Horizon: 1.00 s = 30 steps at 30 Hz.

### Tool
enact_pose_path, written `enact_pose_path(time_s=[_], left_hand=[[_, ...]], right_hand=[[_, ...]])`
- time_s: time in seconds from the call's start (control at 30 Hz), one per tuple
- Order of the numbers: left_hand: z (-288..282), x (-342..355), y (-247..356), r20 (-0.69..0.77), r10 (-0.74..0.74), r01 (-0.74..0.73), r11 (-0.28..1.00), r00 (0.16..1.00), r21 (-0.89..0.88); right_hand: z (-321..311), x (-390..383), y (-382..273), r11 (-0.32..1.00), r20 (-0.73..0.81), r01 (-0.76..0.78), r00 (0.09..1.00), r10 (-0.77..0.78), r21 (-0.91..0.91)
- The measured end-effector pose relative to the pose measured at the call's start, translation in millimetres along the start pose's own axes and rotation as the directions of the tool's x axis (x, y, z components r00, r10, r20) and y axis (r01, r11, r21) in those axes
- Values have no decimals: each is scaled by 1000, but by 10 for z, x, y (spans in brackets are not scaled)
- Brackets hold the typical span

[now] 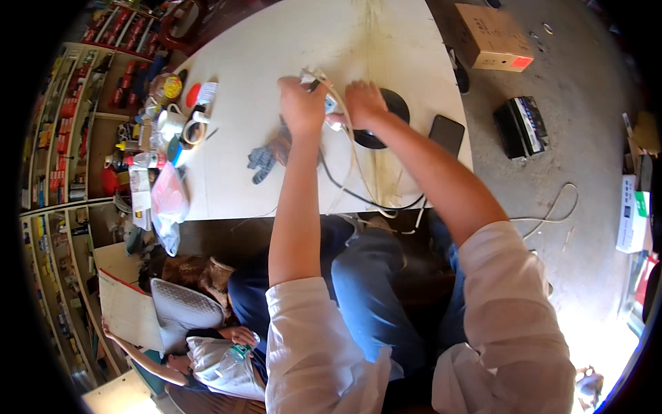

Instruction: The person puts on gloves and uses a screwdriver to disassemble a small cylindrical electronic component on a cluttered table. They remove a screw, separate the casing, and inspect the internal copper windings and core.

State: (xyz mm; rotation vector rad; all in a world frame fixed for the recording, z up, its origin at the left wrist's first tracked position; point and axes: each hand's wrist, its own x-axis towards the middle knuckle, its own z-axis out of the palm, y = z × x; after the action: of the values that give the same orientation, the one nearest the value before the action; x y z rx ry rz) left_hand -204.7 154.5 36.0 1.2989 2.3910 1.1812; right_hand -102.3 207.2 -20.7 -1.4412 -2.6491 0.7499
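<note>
My left hand (302,107) is closed on white cable (314,74) and a small dark part, mostly hidden by its fingers. My right hand (365,107) has its fingers extended beside a black disc (395,103), thumb at a small white device (331,105) between my hands. Loops of white cord and a dark cable (334,181) trail across the white table (241,62) toward its near edge. A grey glove (262,160) lies left of my left wrist, and a black phone (446,138) lies to the right.
Mugs, tape and bottles (170,123) crowd the table's left side, with a plastic bag (169,200). Shelves (58,124) line the left. A cardboard box (493,34) and black battery (517,126) sit on the floor at right. Another person (221,362) reclines at lower left, holding a bottle.
</note>
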Motion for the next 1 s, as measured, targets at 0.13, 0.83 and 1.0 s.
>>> enact_pose_path(time_s=[0.13, 0.83, 1.0], left_hand=[[55, -333, -636, 110, 6, 21, 968, 994, -248], [1042, -2081, 254, 394, 229, -221, 973, 890, -67], [1038, -2171, 451, 201, 298, -287, 954, 933, -81]], right_hand=[[-147, -303, 607, 990, -168, 126, 979, -114, 65], [-57, -552, 908, 940, 76, -66, 996, 43, 335], [63, -459, 1240, 920, -111, 210, 977, -183, 332]])
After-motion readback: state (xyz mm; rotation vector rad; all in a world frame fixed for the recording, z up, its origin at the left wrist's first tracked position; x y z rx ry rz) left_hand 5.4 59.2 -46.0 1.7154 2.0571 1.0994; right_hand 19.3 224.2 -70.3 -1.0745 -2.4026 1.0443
